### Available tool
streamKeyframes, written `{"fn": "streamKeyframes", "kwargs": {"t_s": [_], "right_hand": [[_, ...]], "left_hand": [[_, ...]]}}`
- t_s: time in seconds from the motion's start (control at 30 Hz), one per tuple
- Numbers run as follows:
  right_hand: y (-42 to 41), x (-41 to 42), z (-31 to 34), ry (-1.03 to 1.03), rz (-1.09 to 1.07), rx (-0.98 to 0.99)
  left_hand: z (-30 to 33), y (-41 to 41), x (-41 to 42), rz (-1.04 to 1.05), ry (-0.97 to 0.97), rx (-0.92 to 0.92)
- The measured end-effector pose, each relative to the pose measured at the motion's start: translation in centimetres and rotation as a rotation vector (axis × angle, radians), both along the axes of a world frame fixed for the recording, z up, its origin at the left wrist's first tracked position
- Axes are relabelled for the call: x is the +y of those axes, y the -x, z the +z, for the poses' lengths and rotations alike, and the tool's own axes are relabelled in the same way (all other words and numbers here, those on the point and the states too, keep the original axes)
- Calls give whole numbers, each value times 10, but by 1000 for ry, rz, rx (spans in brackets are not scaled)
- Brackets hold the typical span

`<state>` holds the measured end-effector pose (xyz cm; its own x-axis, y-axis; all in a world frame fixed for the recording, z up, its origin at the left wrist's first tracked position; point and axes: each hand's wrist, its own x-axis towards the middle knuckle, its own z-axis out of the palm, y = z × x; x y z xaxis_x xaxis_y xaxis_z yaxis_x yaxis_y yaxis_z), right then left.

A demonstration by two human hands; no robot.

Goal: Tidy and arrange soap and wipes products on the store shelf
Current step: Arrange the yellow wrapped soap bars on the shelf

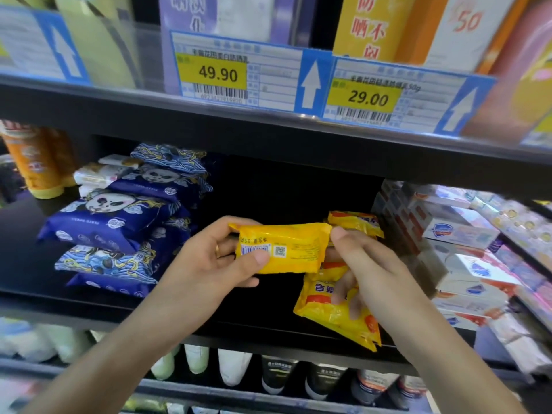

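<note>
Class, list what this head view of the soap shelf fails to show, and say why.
- Front of the yellow soap pack: turned away, barcode side showing.
- Lower yellow pack: label partly covered by right hand fingers.
- White boxes: print blurred.
- Bottom-shelf tubes: cut off by shelf edge.

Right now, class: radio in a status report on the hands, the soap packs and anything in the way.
Left hand grips yellow soap pack, barcode side up. Right hand holds second yellow pack. Blue panda wipes packs stacked left; shelf gap behind is open.
</note>
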<state>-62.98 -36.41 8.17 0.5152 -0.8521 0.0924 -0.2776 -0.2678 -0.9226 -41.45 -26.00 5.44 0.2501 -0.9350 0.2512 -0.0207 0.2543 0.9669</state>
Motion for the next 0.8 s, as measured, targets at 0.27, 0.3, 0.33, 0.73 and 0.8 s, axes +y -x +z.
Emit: {"fn": "streamKeyframes", "kwargs": {"t_s": [0.27,0.3,0.33,0.73,0.8], "right_hand": [[-15,3,13,-333,73,45],[-17,3,14,-376,93,37],[-18,3,16,-417,113,19],[-25,0,9,-547,154,-278],[-24,-2,9,-545,160,-303]], "left_hand": [[-6,-1,0,47,109,-109],[-6,-2,0,47,119,-130],[-7,-2,0,47,128,-148],[-10,-9,2,92,57,-474],[-8,-9,5,58,-12,-512]]}}
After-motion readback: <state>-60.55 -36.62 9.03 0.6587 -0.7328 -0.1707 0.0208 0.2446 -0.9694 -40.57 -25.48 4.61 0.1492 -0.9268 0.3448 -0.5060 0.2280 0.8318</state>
